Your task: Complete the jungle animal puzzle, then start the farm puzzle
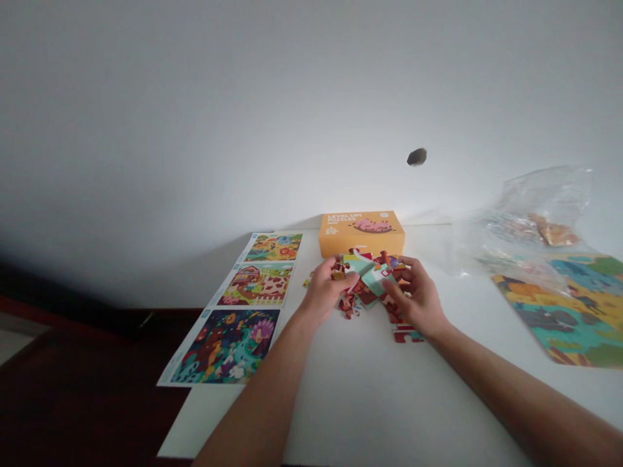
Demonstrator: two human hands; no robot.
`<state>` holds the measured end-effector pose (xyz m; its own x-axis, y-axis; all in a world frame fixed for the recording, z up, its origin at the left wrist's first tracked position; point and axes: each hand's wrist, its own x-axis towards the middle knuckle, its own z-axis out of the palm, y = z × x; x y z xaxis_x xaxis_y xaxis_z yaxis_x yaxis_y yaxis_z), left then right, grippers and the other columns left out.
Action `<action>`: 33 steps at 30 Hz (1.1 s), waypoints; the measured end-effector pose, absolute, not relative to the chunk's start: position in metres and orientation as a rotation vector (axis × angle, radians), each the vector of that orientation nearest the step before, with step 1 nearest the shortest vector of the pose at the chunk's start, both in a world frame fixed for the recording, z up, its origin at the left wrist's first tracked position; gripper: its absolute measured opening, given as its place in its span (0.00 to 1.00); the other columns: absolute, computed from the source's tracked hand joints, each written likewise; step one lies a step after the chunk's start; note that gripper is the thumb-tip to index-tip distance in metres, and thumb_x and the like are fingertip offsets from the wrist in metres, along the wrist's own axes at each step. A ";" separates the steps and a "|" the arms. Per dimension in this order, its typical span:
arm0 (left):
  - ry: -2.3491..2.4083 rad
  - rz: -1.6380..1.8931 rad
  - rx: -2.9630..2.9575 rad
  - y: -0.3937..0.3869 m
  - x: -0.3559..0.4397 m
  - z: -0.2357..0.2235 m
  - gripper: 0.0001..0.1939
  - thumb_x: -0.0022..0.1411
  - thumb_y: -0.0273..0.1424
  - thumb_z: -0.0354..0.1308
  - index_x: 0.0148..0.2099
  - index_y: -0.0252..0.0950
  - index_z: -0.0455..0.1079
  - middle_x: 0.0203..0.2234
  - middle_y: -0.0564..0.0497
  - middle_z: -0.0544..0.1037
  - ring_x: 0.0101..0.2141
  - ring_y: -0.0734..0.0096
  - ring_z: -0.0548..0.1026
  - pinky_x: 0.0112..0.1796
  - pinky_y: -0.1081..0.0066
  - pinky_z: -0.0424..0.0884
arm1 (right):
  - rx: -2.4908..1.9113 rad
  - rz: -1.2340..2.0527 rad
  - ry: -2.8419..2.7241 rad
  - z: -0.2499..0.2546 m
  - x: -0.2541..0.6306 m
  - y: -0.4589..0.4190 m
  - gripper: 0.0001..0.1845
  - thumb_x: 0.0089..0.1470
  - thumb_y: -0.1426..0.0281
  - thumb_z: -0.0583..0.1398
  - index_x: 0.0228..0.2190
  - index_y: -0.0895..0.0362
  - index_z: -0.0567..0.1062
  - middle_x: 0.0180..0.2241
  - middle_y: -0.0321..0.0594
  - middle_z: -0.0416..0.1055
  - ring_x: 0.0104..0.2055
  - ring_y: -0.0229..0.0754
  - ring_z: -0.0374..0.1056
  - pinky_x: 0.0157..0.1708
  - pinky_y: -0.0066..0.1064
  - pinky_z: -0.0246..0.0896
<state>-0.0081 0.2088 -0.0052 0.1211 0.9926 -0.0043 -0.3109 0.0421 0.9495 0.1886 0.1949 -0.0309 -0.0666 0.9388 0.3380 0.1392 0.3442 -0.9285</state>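
My left hand (325, 288) is closed on several puzzle pieces (357, 264), its thumb lying across a pale green one. Opposite it, my right hand (417, 297) grips puzzle pieces too, with the thumb on a pale green piece (377, 280) that bears a small red mark. Both hands meet just above the white table. Beneath and between them lie loose red and brown puzzle pieces (349, 305), partly hidden by the fingers. One red piece (407, 336) rests below my right hand.
Behind the hands stands an orange puzzle box (361, 243) near the wall. A sheet with three printed pictures (287, 308) lies left on the white table (350, 402). At right, clear plastic bags (545, 201) partly cover an assembled animal puzzle (584, 324).
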 end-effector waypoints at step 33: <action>1.070 1.077 1.108 0.204 -0.009 -0.001 0.26 0.42 0.38 0.75 0.43 0.32 0.74 0.20 0.56 0.73 0.14 0.77 0.68 0.15 0.76 0.65 | -1.006 1.389 -1.275 -0.020 0.184 0.195 0.23 0.52 0.51 0.64 0.37 0.51 0.61 0.17 0.25 0.67 0.10 0.36 0.58 0.09 0.28 0.56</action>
<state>-0.0086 0.2042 -0.0013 0.1493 0.9835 -0.1025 -0.1083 0.1193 0.9869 0.1836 0.1948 -0.0199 -0.1958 0.9801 0.0336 -0.1168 0.0107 -0.9931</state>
